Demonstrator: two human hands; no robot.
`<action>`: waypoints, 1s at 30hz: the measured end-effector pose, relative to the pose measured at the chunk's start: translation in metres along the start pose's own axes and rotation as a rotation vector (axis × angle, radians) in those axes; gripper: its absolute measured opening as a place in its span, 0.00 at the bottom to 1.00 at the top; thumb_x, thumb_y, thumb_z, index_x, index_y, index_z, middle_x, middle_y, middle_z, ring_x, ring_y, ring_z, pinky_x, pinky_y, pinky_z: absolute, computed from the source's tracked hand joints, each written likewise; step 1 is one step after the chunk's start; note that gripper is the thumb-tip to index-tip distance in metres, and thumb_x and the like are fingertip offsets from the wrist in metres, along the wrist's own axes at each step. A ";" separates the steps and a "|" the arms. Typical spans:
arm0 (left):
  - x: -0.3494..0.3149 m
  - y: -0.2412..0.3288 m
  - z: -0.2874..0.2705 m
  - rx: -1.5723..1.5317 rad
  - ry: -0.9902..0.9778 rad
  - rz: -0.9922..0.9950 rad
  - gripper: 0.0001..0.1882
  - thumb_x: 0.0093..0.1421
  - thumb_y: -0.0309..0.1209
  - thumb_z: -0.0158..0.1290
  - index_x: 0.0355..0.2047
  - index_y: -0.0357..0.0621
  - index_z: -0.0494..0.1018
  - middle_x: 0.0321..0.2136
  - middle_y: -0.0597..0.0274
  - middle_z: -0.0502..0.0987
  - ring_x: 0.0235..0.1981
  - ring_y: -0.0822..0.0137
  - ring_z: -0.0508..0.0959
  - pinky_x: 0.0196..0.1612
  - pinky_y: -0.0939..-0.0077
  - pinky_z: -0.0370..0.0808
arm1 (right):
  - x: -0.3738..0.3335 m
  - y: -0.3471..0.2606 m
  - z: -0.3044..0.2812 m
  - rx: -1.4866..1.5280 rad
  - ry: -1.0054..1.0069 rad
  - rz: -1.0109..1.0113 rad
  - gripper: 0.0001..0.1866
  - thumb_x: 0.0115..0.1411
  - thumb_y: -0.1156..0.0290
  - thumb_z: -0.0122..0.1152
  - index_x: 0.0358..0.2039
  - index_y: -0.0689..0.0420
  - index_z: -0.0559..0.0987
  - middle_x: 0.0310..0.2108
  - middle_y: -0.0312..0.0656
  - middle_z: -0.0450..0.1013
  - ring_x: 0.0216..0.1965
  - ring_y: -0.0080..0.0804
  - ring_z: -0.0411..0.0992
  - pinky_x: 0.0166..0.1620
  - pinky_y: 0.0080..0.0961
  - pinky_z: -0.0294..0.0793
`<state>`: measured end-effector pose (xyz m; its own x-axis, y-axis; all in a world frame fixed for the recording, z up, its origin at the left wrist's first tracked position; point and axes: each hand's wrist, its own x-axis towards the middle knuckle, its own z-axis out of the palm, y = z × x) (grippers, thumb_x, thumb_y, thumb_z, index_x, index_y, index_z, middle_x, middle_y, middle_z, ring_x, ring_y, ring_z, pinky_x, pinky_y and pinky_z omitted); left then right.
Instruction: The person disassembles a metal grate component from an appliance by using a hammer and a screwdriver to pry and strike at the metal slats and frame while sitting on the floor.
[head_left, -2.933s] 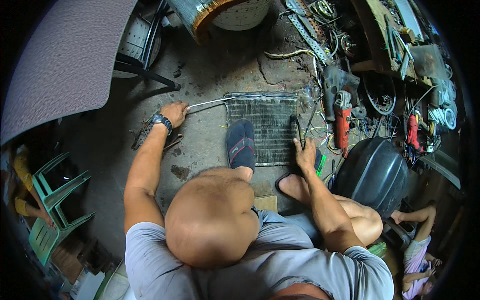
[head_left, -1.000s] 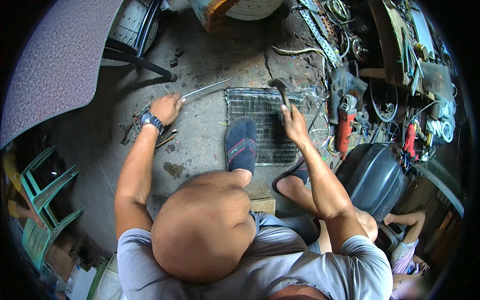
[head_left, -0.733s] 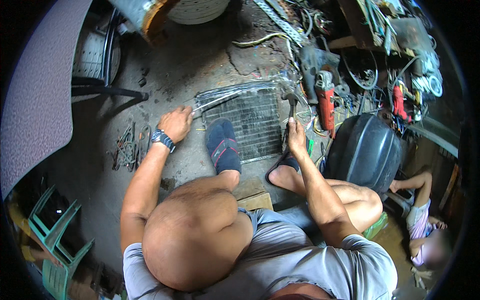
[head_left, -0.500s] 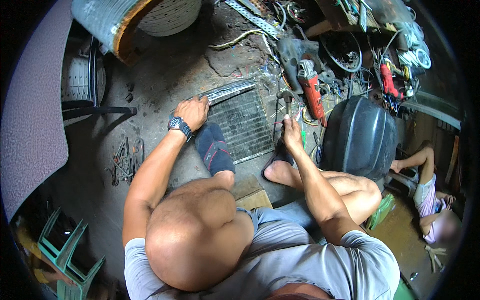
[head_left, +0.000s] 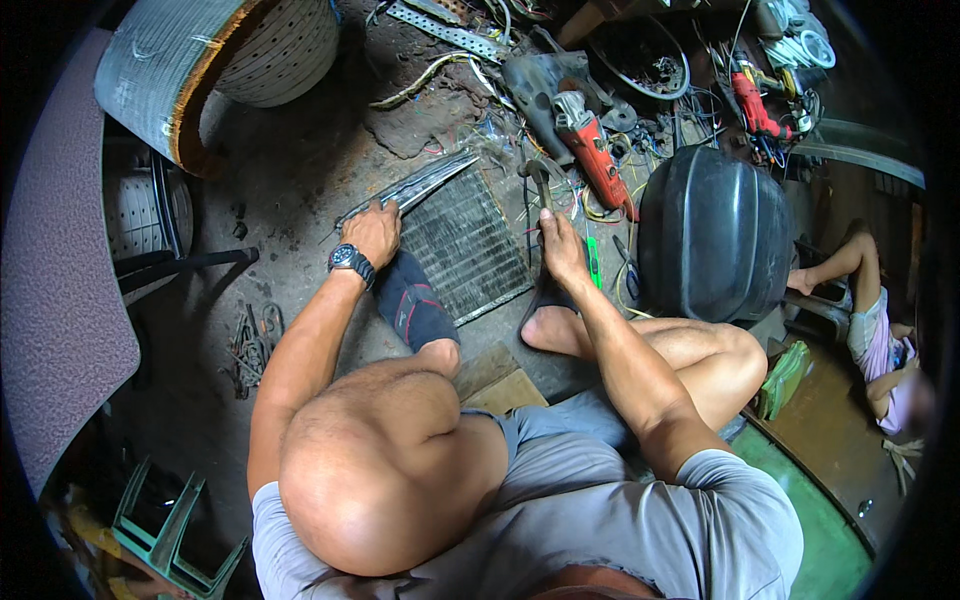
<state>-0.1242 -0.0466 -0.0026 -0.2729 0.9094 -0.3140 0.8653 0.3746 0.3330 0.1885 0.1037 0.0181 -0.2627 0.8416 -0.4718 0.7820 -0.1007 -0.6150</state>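
From where I'm standing, a finned radiator (head_left: 470,240) is lying on the concrete floor (head_left: 300,225), with a dark shoe (head_left: 417,305) resting along its left side. The left hand (head_left: 372,234) is bending over the end of its far metal edge; I can't tell what those fingers are gripping. The right hand (head_left: 563,245) is clamping a claw hammer (head_left: 538,170) by its handle, near a red angle grinder (head_left: 598,160).
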 end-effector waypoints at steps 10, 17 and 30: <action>0.000 0.006 -0.006 0.027 -0.033 0.013 0.16 0.71 0.39 0.46 0.49 0.42 0.74 0.44 0.34 0.78 0.39 0.35 0.82 0.44 0.40 0.79 | 0.015 -0.031 0.006 0.000 -0.007 -0.046 0.34 0.73 0.39 0.43 0.41 0.62 0.78 0.35 0.56 0.78 0.41 0.54 0.78 0.46 0.47 0.73; -0.001 0.005 -0.008 0.032 -0.053 0.055 0.16 0.71 0.41 0.44 0.49 0.44 0.72 0.41 0.37 0.79 0.38 0.34 0.82 0.43 0.38 0.78 | 0.023 -0.046 0.006 0.042 -0.009 -0.109 0.33 0.74 0.39 0.43 0.40 0.62 0.78 0.30 0.52 0.78 0.36 0.51 0.79 0.43 0.45 0.74; 0.003 0.019 0.003 0.037 -0.017 0.086 0.14 0.69 0.34 0.45 0.46 0.39 0.74 0.35 0.38 0.81 0.36 0.42 0.84 0.41 0.48 0.81 | 0.024 -0.036 0.034 -0.084 0.029 -0.304 0.27 0.75 0.49 0.46 0.50 0.65 0.74 0.33 0.64 0.78 0.38 0.68 0.77 0.43 0.56 0.74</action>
<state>-0.1071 -0.0373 0.0007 -0.1901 0.9345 -0.3010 0.9003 0.2882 0.3262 0.1352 0.1096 0.0073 -0.4760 0.8415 -0.2556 0.7146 0.2006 -0.6702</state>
